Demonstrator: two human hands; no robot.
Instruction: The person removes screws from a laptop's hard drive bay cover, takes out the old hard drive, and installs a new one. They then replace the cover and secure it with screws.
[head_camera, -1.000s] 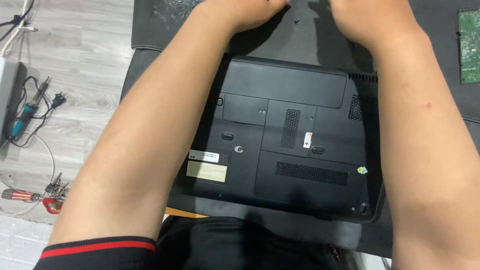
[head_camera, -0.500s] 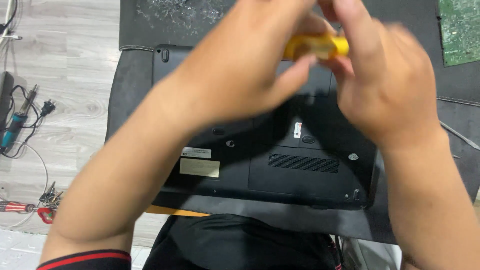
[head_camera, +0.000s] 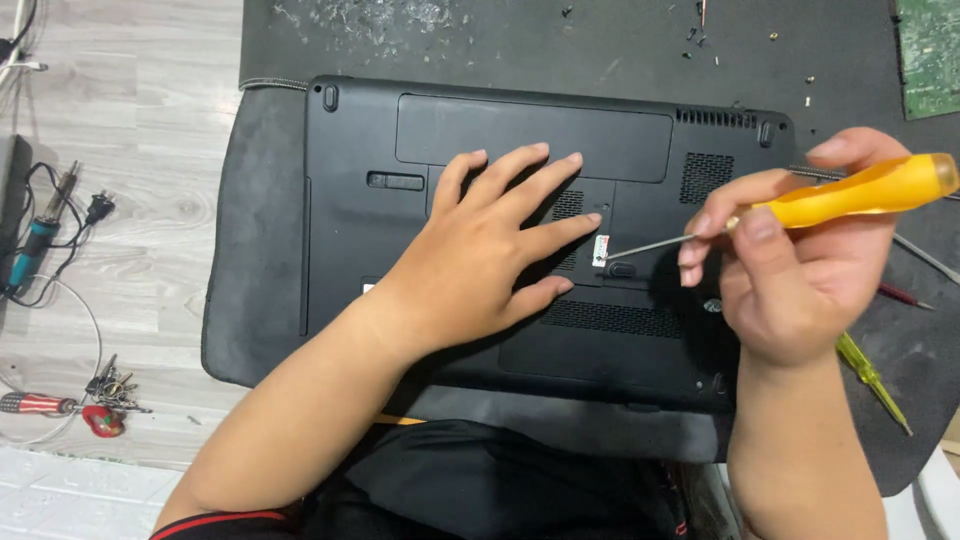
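Your left hand (head_camera: 485, 250) lies open and flat on the upturned laptop (head_camera: 540, 170) to steady it, while your right hand (head_camera: 790, 265) grips the yellow screwdriver (head_camera: 850, 195), its tip angled just beyond your left fingertips at a base-panel screw.

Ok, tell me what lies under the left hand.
The left hand lies flat on the upturned black laptop, fingers spread over a vent grille and a panel seam. Whatever the palm covers, screws included, cannot be seen.
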